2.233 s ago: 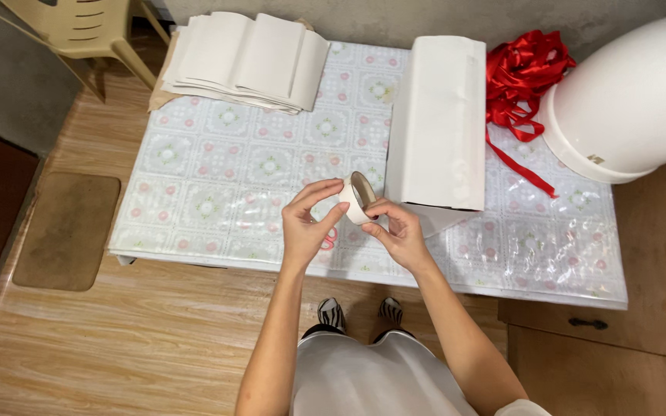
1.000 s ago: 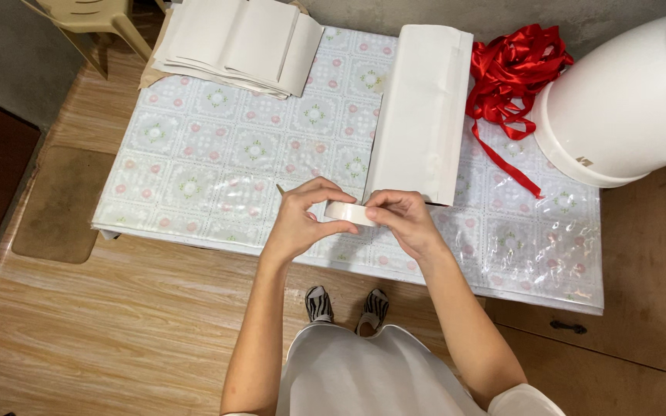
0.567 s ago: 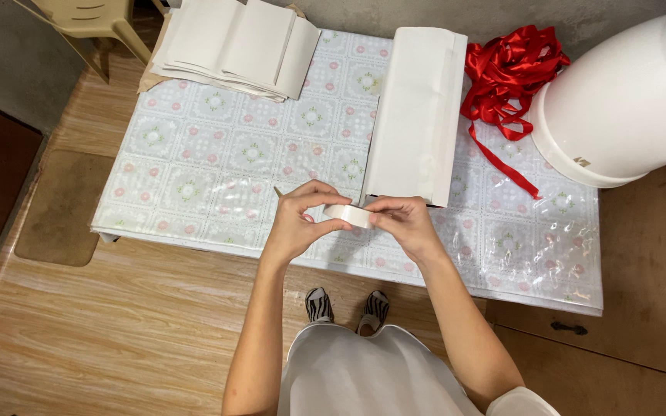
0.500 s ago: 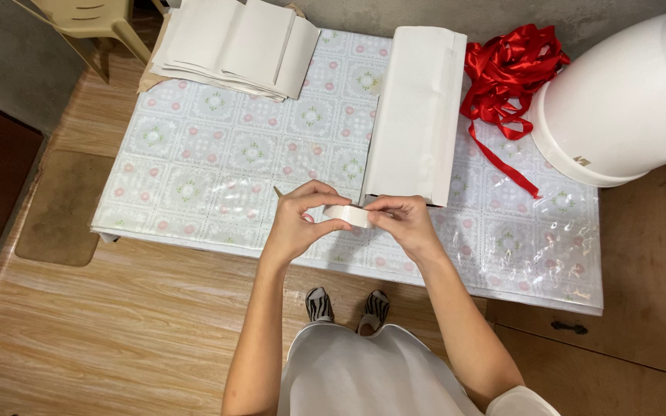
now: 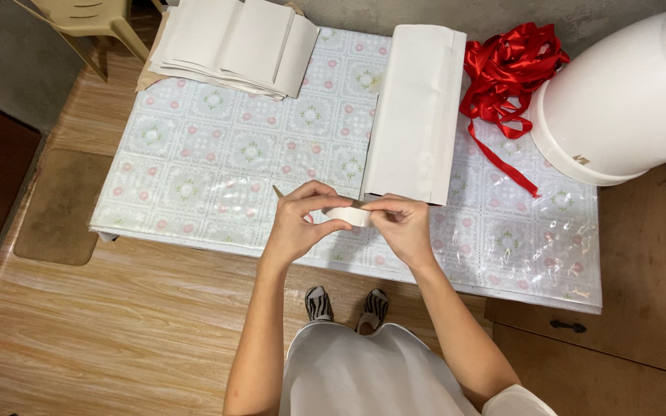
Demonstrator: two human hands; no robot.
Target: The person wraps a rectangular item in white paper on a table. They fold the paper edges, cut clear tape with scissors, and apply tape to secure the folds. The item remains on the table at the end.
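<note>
A white roll of tape (image 5: 347,215) is held edge-on between both hands above the table's front part. My left hand (image 5: 298,223) grips its left side with thumb below and fingers on top. My right hand (image 5: 398,223) pinches its right side, fingertips at the roll's rim. Just behind the hands lies a long folded white paper bag (image 5: 416,108), flat on the flowered plastic tablecloth (image 5: 217,169).
A stack of folded white paper bags (image 5: 233,42) lies at the table's back left. Red ribbon (image 5: 510,73) is piled at the back right beside a large white plastic container (image 5: 626,100). A beige plastic chair (image 5: 79,19) stands at the far left. A brown mat (image 5: 59,204) lies on the wooden floor.
The roll went from upright with its hole showing to edge-on between the hands. In the last half second my right fingers shifted slightly along its rim.
</note>
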